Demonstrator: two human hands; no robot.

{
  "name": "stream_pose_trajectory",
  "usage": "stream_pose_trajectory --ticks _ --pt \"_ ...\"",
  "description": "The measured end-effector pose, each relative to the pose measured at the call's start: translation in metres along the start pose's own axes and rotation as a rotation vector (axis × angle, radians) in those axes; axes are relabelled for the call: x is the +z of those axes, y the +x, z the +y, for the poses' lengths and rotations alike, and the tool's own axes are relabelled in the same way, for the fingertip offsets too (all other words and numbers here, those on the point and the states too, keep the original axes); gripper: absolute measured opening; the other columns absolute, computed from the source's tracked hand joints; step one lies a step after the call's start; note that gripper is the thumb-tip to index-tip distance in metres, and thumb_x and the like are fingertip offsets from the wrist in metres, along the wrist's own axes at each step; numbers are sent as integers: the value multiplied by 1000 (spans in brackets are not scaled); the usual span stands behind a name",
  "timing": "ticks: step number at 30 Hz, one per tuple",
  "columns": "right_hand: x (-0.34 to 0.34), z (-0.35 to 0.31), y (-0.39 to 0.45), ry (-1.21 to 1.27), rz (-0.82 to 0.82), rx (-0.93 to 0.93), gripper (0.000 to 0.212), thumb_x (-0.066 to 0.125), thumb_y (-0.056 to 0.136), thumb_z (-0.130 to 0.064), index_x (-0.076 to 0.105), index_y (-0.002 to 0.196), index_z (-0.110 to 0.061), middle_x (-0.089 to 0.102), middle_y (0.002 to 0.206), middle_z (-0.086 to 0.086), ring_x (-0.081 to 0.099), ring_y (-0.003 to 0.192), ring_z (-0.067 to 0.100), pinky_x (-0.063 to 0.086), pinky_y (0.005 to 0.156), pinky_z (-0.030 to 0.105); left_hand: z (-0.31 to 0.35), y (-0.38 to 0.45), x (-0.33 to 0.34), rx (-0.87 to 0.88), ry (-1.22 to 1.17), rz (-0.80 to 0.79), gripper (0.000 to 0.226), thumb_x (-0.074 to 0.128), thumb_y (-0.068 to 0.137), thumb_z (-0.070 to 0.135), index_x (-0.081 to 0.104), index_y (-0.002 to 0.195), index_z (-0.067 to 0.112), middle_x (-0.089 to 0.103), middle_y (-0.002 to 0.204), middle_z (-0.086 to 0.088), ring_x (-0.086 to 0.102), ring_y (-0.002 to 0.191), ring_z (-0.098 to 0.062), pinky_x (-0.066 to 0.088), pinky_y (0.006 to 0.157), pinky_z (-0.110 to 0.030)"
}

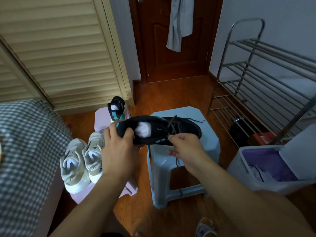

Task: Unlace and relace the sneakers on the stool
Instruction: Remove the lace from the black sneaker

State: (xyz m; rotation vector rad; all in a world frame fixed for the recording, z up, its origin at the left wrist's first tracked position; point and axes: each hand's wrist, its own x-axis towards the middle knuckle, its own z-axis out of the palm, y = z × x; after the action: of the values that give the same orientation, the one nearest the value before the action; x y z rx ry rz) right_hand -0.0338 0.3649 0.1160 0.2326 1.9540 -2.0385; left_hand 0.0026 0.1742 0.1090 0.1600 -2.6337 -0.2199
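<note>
The black sneaker (159, 130) has teal trim at the heel and along the side, a dark lace (173, 125) crossing loosely over its tongue, and a wad of white paper stuffed into its opening. It is held in the air above the pale blue stool (181, 161), heel toward the left, toe toward the right, tilted so the opening faces the camera. One lace end trails onto the stool top beyond the toe, and another hangs down in front of the stool.

A second black sneaker (117, 108) with the same teal trim stands heel-first on a pink stool (100, 117) to the left, near the louvred wardrobe door (59, 48). A pair of white and beige sneakers (82, 161) sits side by side nearer the camera on the pink surface. A checked bed cover (25, 151) fills the left edge. To the right stand a metal shoe rack (265, 82) and a grey bin (270, 168) lined with purple, close beside the blue stool. A brown door (171, 48) with a pale cloth hanging on it lies straight ahead.

The left hand (119, 147) grips the heel, thumb over the collar and fingers curled beneath the sole. The right hand (186, 146) pinches the lace beside the eyelets between thumb and forefinger, the other fingers loosely bent. Both forearms reach forward, the hands slightly apart.
</note>
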Motion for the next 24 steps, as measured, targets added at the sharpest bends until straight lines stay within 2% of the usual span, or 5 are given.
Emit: stream_pose_trajectory --ticks 4,9,14,19,24 --pt "-21 -13 5 430 -93 191 22 58 96 -5 55 75 -10 38 60 2 36 51 9 52 54 25 -21 4 2 9 46 -6 33 83 73 12 61 96 4 44 129 -20 42 114 -43 53 52 -47" --pt "-5 -1 -5 -58 -74 64 24 59 101 -26 68 94 -5 51 73 5 54 68 16 57 61 28 -19 3 2 -138 -27 11 40 82 78 34 59 95 7 42 123 -17 41 112 -41 46 56 -43" --pt "9 1 2 64 8 51 36 62 98 -37 70 96 -2 48 61 1 50 55 11 53 55 25 5 -2 -2 17 56 52 36 79 81 31 60 98 6 47 126 -22 45 110 -44 48 48 -42" --pt "4 9 4 100 -62 102 27 62 100 -18 63 75 -9 45 62 3 40 48 9 45 50 24 7 -6 -3 111 111 60 25 73 78 11 61 99 6 46 134 -22 45 119 -47 53 51 -46" --pt "-2 2 1 -60 -157 -148 32 60 100 -18 67 69 -10 54 69 12 47 50 13 50 55 29 -18 -1 -1 -21 -102 22 46 87 71 45 59 88 13 46 118 -11 46 105 -36 49 54 -42"
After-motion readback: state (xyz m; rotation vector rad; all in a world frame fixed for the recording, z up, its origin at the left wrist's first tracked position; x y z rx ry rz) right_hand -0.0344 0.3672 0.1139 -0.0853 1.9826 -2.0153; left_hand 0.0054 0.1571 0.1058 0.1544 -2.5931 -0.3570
